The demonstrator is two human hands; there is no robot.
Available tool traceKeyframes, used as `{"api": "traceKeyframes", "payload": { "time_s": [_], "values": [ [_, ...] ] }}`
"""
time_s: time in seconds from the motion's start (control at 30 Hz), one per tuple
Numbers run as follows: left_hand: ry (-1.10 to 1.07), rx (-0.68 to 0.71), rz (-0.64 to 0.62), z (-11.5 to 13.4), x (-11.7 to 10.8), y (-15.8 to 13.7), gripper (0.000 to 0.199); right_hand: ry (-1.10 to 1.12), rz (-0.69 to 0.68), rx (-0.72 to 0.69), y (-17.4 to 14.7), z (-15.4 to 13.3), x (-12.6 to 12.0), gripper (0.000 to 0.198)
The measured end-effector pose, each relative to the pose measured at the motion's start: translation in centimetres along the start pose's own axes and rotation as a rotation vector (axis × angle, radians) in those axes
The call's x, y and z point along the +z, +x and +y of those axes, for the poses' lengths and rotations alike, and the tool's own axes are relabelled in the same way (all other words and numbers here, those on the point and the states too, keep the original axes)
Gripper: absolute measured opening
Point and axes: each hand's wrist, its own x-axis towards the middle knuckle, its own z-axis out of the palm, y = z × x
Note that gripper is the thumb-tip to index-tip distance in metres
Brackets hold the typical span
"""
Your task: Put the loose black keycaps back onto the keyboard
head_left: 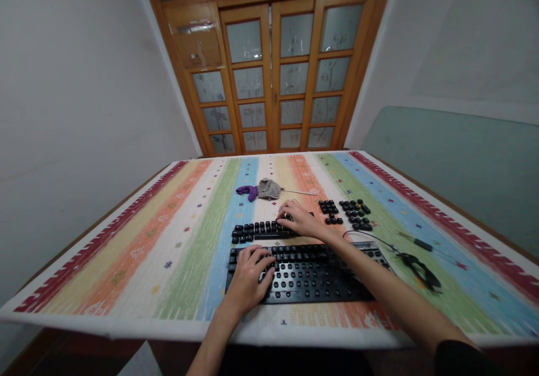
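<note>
A black keyboard (320,290) lies near the table's front edge. Its top row and left end carry keycaps, while bare key stems show over most of the rest. My left hand (249,278) rests on its left end, fingers spread and fingertips touching the keys. Just beyond it, loose black keycaps (263,229) are laid out in rows. My right hand (301,220) reaches over the keyboard to these rows, with thumb and fingers closed around a dark keycap (288,217). The forearm hides part of the keyboard's right side.
More keycaps (356,213) sit in groups to the right. A coiled black cable (421,272) and a dark-handled thin tool (423,244) lie farther right. Behind the rows are a grey cloth (268,189), a purple cloth piece (247,191) and a thin rod (300,192).
</note>
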Motion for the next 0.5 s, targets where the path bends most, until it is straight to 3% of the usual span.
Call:
{"api": "traceKeyframes", "payload": {
  "time_s": [0.1, 0.23, 0.5],
  "values": [
    [0.005, 0.009, 0.008, 0.1, 0.2, 0.1, 0.02, 0.115, 0.005, -0.081, -2.6, -2.4, -0.6, 0.003],
    [0.009, 0.023, -0.012, 0.3, 0.5, 0.3, 0.013, 0.146, -0.028, -0.085, -5.7, -4.9, -0.6, 0.003],
    [-0.006, 0.03, -0.013, 0.3, 0.9, 0.5, 0.009, 0.056, -0.046, -0.099, -8.4, -6.3, 1.0, 0.006]
  ]
}}
